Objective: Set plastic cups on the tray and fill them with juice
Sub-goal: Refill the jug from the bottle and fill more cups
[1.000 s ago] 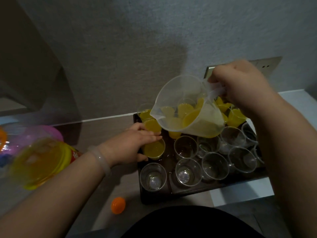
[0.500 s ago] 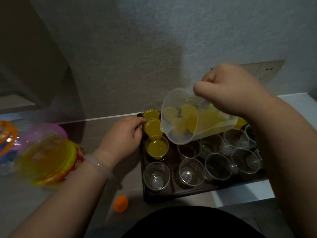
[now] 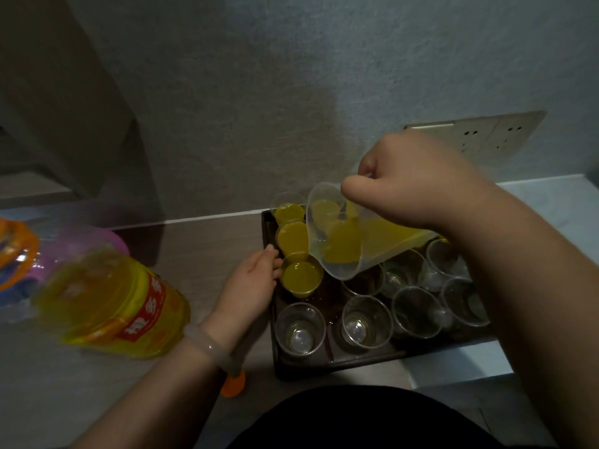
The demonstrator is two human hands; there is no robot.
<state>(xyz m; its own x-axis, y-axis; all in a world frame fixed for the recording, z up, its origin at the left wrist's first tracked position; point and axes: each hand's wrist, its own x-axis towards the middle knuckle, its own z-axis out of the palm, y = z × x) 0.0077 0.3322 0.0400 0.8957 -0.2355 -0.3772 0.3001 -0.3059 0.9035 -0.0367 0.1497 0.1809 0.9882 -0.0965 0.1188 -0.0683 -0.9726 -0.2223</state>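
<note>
The right hand (image 3: 418, 186) has its grip closed round the clear jug (image 3: 337, 241), tipped spout-down over the dark tray (image 3: 324, 364). The left hand (image 3: 249, 283), grip loosely bent, touches a filled cup (image 3: 301, 277) at the tray's left edge. Empty cups (image 3: 299, 328) crowd the front rows. Bare bench (image 3: 201, 247) lies left, up to the juice bottle (image 3: 110, 303).

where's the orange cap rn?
Head view, lower centre-left: the orange cap lies on the counter, partly hidden under the bracelet, between the juice bottle on its left and the near-left corner of the tray on its right.
</note>
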